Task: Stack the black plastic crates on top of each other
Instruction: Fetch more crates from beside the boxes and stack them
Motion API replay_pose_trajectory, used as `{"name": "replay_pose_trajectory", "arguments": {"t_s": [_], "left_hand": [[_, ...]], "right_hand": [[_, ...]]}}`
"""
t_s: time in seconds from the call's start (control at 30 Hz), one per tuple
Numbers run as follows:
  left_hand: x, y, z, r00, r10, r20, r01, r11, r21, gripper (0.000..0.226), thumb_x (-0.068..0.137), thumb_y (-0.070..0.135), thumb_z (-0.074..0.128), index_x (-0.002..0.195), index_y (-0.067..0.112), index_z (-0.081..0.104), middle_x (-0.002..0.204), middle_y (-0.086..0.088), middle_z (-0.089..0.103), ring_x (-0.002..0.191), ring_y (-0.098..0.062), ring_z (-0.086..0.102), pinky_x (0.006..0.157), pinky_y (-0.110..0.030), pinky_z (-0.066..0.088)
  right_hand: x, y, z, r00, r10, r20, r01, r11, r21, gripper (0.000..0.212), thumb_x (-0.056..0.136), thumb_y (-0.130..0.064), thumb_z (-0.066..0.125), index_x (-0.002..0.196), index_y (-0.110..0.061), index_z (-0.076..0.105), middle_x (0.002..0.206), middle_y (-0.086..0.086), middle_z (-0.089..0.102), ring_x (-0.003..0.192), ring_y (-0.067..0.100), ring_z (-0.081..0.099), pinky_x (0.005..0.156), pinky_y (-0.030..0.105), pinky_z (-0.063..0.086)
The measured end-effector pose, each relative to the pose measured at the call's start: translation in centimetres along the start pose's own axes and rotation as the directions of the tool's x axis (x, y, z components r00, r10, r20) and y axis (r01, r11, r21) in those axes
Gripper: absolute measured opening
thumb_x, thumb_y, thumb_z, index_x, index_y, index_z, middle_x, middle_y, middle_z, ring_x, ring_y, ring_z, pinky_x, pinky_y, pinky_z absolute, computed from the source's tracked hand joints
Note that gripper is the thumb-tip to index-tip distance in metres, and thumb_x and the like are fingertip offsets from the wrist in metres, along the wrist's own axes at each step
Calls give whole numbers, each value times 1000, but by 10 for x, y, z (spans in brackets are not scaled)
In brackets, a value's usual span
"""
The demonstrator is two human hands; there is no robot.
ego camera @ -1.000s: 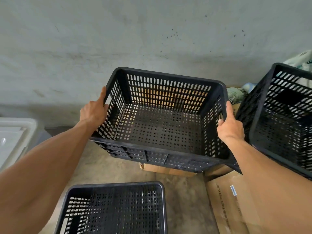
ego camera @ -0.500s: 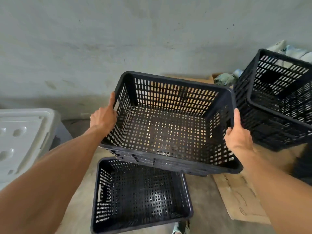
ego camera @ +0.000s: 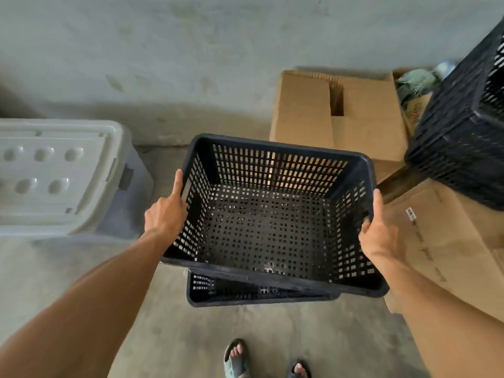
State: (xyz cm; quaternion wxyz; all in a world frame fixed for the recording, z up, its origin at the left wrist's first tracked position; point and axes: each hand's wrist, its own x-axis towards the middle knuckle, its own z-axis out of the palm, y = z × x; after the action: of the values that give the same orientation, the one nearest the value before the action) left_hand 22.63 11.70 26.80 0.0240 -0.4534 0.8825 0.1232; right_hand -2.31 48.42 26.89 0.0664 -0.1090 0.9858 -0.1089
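I hold a black perforated plastic crate (ego camera: pixel 270 227) by its two short sides, open side up and tilted slightly. My left hand (ego camera: pixel 166 211) grips its left rim and my right hand (ego camera: pixel 377 233) grips its right rim. Directly beneath it a second black crate (ego camera: pixel 234 291) sits on the concrete floor, mostly hidden, with only its near edge showing. I cannot tell whether the two touch. A third black crate (ego camera: pixel 463 137) rests on cardboard at the right edge.
A grey lidded plastic bin (ego camera: pixel 62 175) stands on the left. An open cardboard box (ego camera: pixel 338 110) is against the wall behind, and flattened cardboard (ego camera: pixel 447 246) lies on the right. My sandalled feet (ego camera: pixel 267 361) are at the bottom.
The crate in my hands has come down and towards me, over the crate on the floor, covering most of it. My view has tilted downward.
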Motion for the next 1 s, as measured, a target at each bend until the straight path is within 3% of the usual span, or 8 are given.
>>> {"name": "replay_pose_trajectory", "arguments": {"t_s": [0.2, 0.37, 0.47, 0.63, 0.73, 0.8, 1.0], "left_hand": [[-25, -9, 12, 998, -47, -38, 45, 998, -49, 79, 102, 22, 40, 154, 45, -15, 56, -6, 55, 47, -25, 53, 53, -40, 46], [-67, -19, 26, 989, -95, -114, 85, 993, -87, 81, 100, 20, 43, 155, 44, -11, 49, -1, 48, 41, -19, 46, 42, -30, 29], [-91, -23, 31, 980, -145, -134, 141, 989, -44, 79, 100, 21, 44, 156, 42, -7, 47, 1, 44, 38, -17, 41, 40, -27, 19], [-98, -23, 33, 977, -165, -138, 159, 986, -47, 76, 101, 24, 42, 155, 45, -7, 49, -2, 46, 40, -19, 43, 41, -28, 22], [-96, -22, 34, 976, -168, -141, 165, 986, -33, 78, 100, 21, 42, 154, 47, -8, 52, -5, 47, 44, -22, 44, 46, -32, 28], [-95, -24, 34, 973, -176, -152, 174, 984, -30, 80, 100, 20, 44, 154, 48, -8, 53, -5, 46, 44, -22, 43, 50, -36, 32], [-91, -25, 38, 973, -142, -184, 139, 990, -27, 83, 98, 18, 46, 154, 46, -8, 52, 1, 43, 44, -19, 41, 53, -39, 37]], "right_hand": [[-1, 8, 12, 997, -80, -10, 80, 997, -9, 79, 102, -25, 47, 154, -47, -8, 68, 16, 53, 55, 30, 52, 54, 39, 48], [-3, 15, 13, 994, -108, 21, 108, 994, 9, 80, 102, -30, 45, 149, -55, -15, 74, 20, 58, 61, 34, 58, 63, 49, 57], [-10, 20, 15, 990, -139, 34, 138, 990, 14, 79, 102, -31, 43, 147, -57, -16, 68, 19, 58, 56, 34, 58, 58, 48, 58], [-13, 28, 18, 988, -148, 35, 147, 989, 32, 87, 102, -31, 43, 138, -64, -28, 64, 15, 55, 52, 32, 58, 53, 46, 56], [-14, 31, 19, 988, -150, 23, 149, 988, 39, 91, 100, -28, 50, 144, -61, -22, 61, 10, 52, 47, 26, 53, 42, 30, 41], [-14, 29, 20, 989, -149, 4, 149, 989, 20, 91, 98, -26, 54, 149, -54, -16, 59, 7, 48, 47, 23, 48, 42, 26, 32], [-5, 26, 25, 986, -162, -36, 163, 987, 8, 89, 96, -24, 58, 153, -50, -6, 61, 1, 40, 49, 18, 43, 52, 35, 43]]}}
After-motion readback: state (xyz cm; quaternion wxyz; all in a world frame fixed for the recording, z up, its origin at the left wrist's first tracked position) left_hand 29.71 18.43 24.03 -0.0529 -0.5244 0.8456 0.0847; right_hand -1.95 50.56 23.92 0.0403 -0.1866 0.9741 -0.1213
